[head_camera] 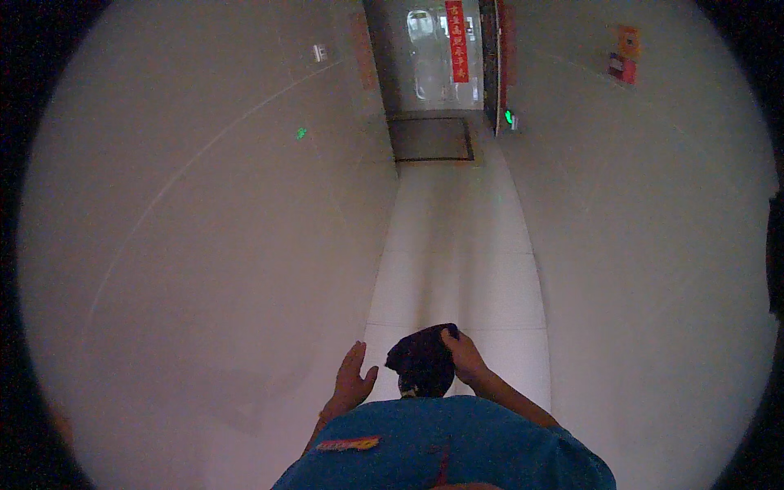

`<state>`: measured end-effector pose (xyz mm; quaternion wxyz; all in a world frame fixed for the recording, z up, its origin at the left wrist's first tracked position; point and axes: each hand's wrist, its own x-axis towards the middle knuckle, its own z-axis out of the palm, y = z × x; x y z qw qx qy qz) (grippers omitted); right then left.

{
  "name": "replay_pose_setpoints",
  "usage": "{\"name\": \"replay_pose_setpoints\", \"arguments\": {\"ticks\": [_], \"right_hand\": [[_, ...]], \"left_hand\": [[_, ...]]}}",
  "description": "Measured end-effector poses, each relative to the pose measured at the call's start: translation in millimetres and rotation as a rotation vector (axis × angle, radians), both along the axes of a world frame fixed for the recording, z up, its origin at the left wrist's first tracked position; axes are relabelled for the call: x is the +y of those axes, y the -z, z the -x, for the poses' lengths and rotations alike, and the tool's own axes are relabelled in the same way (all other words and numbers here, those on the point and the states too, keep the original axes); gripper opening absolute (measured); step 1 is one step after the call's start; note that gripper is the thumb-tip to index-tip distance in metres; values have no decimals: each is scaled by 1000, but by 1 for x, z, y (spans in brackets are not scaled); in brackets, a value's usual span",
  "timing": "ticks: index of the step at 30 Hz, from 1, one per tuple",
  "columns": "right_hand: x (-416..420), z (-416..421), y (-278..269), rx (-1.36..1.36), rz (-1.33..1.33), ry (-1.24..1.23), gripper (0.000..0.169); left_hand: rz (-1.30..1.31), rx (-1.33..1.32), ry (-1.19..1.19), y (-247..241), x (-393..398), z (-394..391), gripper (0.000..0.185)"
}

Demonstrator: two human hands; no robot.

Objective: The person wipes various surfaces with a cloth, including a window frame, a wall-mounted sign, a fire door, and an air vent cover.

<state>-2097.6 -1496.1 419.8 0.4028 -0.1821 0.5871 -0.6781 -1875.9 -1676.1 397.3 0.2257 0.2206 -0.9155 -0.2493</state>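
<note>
A dark, soft-looking cloth item (421, 358) hangs in front of my body, low in the picture. My right hand (468, 360) grips its right edge, with the thumb on top. To the left of the cloth, my left hand (352, 378) is raised and holds nothing, its thumb apart from the fingers. A gap separates that hand from the cloth. My blue shirt (465, 435) hides the cloth's lower end. Exactly what kind of garment or cloth it is, I cannot tell.
A narrow passage with a pale tiled floor (456, 275) runs ahead between a left wall (233, 245) and a right wall (631, 214). At its far end are a dark-bordered floor section (432, 139) and a door bearing a red banner (457, 43). A green-lit sign (509, 117) sits low on the right.
</note>
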Motion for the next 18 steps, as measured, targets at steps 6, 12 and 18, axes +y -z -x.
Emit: {"name": "replay_pose_setpoints", "arguments": {"ticks": [6, 12, 18], "right_hand": [[-54, -29, -29, -69, 26, 114, 49], [-95, -43, -163, -135, 224, 344, 51], [-157, -10, -192, -224, 264, 504, 55]], "left_hand": [[97, -34, -124, -57, -123, -36, 68], [325, 144, -139, -210, -237, -8, 69], [618, 319, -225, -357, -299, -1, 74]]}}
